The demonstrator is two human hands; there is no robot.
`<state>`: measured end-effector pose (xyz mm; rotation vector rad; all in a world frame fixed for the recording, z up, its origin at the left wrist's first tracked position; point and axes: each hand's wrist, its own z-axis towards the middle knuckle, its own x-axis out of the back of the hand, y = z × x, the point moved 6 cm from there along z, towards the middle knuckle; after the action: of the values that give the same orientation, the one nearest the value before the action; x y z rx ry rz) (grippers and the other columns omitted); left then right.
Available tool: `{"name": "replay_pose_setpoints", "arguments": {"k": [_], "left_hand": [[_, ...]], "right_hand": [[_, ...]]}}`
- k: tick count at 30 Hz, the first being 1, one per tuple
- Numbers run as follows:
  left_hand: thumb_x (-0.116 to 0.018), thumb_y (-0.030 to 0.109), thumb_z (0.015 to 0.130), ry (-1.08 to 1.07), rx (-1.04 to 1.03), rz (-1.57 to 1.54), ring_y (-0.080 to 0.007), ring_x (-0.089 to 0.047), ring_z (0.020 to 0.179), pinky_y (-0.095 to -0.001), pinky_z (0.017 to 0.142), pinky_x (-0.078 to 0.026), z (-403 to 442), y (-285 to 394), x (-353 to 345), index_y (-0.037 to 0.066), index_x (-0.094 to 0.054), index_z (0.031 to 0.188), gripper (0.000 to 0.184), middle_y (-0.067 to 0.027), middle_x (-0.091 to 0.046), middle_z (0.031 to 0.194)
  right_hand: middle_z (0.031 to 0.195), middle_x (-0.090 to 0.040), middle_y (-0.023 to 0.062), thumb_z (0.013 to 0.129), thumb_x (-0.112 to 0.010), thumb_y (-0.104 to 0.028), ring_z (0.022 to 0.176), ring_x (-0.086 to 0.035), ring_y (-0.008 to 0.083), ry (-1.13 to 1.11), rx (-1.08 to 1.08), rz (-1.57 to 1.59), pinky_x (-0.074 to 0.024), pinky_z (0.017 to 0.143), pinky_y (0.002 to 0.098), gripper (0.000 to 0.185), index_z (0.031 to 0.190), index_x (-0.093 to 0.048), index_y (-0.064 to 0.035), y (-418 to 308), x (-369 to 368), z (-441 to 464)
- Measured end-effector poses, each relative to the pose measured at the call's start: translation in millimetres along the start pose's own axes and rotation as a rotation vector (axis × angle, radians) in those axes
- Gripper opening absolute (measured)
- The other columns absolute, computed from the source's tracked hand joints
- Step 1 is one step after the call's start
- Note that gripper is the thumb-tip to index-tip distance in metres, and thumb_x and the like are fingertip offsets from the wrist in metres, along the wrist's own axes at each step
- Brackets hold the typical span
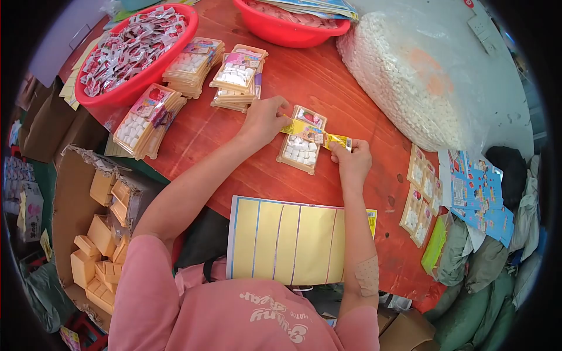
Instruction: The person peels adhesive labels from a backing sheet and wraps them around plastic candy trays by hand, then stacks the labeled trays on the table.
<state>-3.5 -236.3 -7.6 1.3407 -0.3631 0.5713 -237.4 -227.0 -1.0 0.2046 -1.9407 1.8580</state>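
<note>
A small beige plastic tray (303, 169) lies on the red table in front of me. It holds white candy-like pieces (300, 151) in one part and a printed packet (309, 116) in the other. Across its middle runs a yellow printed sticker strip (307, 132). My left hand (266, 121) pinches the strip's left end. The right end, bent a little, is between the thumb and fingers of my right hand (353, 161). Under my right forearm, a sheet of strips (287, 240) with its yellowish side up lies at the table's near edge.
Stacked filled trays (237, 76) stand on the left, near a red basin (190, 29) of small packets. Another red basin (287, 36) and a large bag of white pieces (404, 76) are behind. More trays (413, 213) lie right. A carton (67, 205) holds beige trays.
</note>
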Motion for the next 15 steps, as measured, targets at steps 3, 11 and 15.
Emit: {"name": "replay_pose_setpoints", "arguments": {"k": [3, 11, 15], "left_hand": [[-0.069, 0.010, 0.075, 0.096, -0.123, 0.183, -0.0280, -0.063, 0.069, -0.0357, 0.060, -0.049, -6.5, 8.1, 4.5, 0.001, -0.059, 0.099, 0.027, -0.0152, -0.064, 0.080], [-0.065, 0.009, 0.077, 0.190, 0.060, 0.277, -0.0275, -0.064, 0.074, -0.0365, 0.062, -0.050, -109.4, -19.2, 102.6, 0.003, -0.056, 0.094, 0.020, -0.0146, -0.063, 0.079], [-0.063, 0.011, 0.083, 0.278, 0.436, 0.004, -0.0253, -0.064, 0.073, -0.0353, 0.062, -0.051, -191.0, -64.2, 149.4, 0.007, -0.055, 0.101, 0.020, -0.0088, -0.065, 0.084]], "right_hand": [[0.074, -0.062, 0.0138, 0.071, -0.074, -0.014, 0.066, -0.062, 0.0278, 0.032, 0.178, -0.330, -0.0484, 0.062, 0.0377, 0.032, 0.087, -0.049, -0.0009, -8.0, -7.4, -2.8], [0.079, -0.061, 0.0177, 0.074, -0.071, -0.014, 0.075, -0.061, 0.0375, -0.350, 0.427, -0.384, -0.0454, 0.066, 0.0468, 0.033, 0.091, -0.045, -0.0032, -55.6, -98.2, -73.2], [0.084, -0.061, 0.0167, 0.076, -0.069, -0.014, 0.077, -0.061, 0.0377, -0.560, 0.522, -0.364, -0.0464, 0.067, 0.0465, 0.032, 0.093, -0.043, -0.0039, -77.8, -154.3, -121.0]]}}
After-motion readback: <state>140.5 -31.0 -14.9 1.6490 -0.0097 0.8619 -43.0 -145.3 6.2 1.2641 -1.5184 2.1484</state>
